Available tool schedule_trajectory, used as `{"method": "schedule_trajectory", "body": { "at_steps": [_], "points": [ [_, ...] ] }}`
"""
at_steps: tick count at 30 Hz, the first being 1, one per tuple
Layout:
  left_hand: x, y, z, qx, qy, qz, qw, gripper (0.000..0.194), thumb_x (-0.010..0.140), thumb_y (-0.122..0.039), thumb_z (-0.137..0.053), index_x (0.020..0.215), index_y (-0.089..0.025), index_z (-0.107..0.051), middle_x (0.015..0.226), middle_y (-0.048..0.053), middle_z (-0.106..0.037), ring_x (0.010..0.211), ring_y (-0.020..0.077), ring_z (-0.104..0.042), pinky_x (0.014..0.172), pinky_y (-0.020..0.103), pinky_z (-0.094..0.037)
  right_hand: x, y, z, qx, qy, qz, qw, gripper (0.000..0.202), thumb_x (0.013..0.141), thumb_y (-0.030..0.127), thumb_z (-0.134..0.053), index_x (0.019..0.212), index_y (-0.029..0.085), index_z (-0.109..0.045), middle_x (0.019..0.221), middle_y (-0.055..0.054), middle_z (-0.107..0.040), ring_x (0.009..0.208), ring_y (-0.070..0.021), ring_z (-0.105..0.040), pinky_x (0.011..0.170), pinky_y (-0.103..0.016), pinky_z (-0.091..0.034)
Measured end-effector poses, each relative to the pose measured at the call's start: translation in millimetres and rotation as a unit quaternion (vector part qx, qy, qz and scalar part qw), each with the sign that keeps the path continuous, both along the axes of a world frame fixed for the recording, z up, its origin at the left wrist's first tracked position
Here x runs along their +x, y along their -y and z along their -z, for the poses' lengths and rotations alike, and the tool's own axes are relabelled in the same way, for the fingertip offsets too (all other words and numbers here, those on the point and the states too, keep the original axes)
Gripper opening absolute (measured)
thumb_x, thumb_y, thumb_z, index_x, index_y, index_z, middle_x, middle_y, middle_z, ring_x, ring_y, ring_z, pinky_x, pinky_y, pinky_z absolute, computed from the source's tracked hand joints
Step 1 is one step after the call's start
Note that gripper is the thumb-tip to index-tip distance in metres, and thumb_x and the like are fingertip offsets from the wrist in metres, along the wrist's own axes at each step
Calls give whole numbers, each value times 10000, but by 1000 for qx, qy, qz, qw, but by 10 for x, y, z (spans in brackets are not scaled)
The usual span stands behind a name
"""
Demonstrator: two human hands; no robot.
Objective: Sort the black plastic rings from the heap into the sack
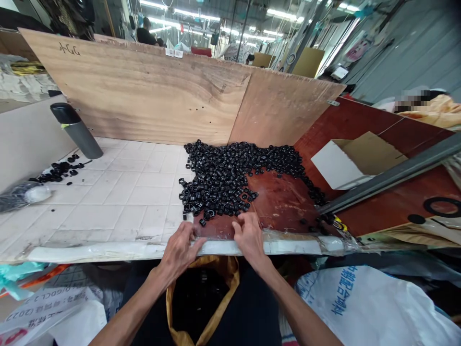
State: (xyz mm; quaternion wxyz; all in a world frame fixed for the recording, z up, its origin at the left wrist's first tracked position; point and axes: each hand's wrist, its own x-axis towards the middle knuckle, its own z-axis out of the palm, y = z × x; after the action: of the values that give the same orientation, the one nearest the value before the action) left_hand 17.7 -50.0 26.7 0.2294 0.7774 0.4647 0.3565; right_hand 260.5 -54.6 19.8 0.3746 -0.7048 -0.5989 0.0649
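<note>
Head view: black rings (216, 185) heaped on the table (144, 173) beyond my hands; left hand (181, 246) loose, thumb apart; right hand (249, 238) curled, can't tell if holding. Risk, I judge: hasty sweep could spill rings over the edge, missing the open sack (169, 307) below

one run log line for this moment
left hand: at table edge | right hand: at same edge | black pieces: heaped beyond hands | yellow bag: open below edge

Small glossy black rings (219, 181) lie jumbled in a heap on the worktop (118, 192).
</note>
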Motion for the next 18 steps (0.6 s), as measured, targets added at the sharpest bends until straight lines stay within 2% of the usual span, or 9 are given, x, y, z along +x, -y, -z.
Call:
{"method": "schedule_trajectory", "body": {
  "at_steps": [3, 7, 10, 12, 13, 15, 17, 18],
  "points": [
    [225, -307, 109, 17, -13, -49, 999, 216, 869, -228, -703, 1061, -228, -604, 1013, 41, -634, 762, 190, -651, 729, 316, -545, 171, -316, 141, -2, 81, 23, 996, 220, 894, 288, -600, 1083, 179, -621, 1082, -123, -622, 888, -252, -620, 738, -343, -496],
    [298, -442, 261, -13, 14, -51, 999, 187, 822, -141, -705, 982, -217, -646, 959, 59, -700, 879, 249, -686, 829, 363, -543, 193, -403, 285, -22, 105, 16, 994, 108, 899, 199, -567, 985, 178, -629, 982, -101, -658, 834, -228, -626, 739, -320, -480],
    [204, -405, 254, -112, 112, -25, 987, 163, 851, -230, -700, 1009, -215, -667, 883, 26, -716, 781, 208, -691, 771, 331, -547, 161, -341, 293, -4, 26, -3, 1000, 107, 854, 203, -592, 943, 177, -646, 919, -87, -679, 802, -224, -639, 762, -337, -502],
    [138, -374, 206, -187, 204, 12, 961, 199, 869, -311, -692, 1036, -204, -676, 905, 22, -728, 759, 175, -688, 729, 293, -548, 108, -285, 266, -8, -116, -46, 992, 176, 863, 284, -614, 994, 179, -666, 830, -53, -684, 718, -205, -643, 729, -340, -528],
    [114, -363, 181, -213, 246, 28, 945, 232, 865, -337, -701, 1047, -194, -684, 942, 31, -734, 776, 167, -688, 730, 283, -550, 66, -256, 247, -23, -206, -79, 975, 226, 873, 330, -621, 1033, 178, -672, 786, -36, -683, 682, -196, -647, 709, -340, -542],
    [84, -354, 145, -235, 301, 43, 923, 292, 828, -353, -751, 1058, -178, -707, 1007, 54, -739, 817, 161, -681, 754, 277, -555, -53, -199, 210, -59, -379, -141, 913, 294, 875, 385, -646, 1084, 179, -669, 751, -22, -693, 664, -188, -671, 700, -344, -568],
    [70, -357, 140, -237, 330, 42, 913, 320, 793, -351, -798, 1048, -170, -731, 1037, 68, -736, 839, 161, -675, 778, 280, -561, -201, -150, 180, -71, -491, -173, 851, 300, 836, 381, -709, 1060, 188, -661, 804, -27, -714, 706, -186, -696, 727, -351, -583],
    [66, -361, 150, -237, 340, 41, 909, 320, 780, -351, -815, 1033, -169, -741, 1045, 71, -733, 853, 165, -674, 791, 284, -566, -275, -132, 170, -66, -520, -175, 834, 296, 807, 366, -745, 1029, 192, -656, 822, -26, -715, 712, -181, -697, 730, -346, -585]
  ]
}}
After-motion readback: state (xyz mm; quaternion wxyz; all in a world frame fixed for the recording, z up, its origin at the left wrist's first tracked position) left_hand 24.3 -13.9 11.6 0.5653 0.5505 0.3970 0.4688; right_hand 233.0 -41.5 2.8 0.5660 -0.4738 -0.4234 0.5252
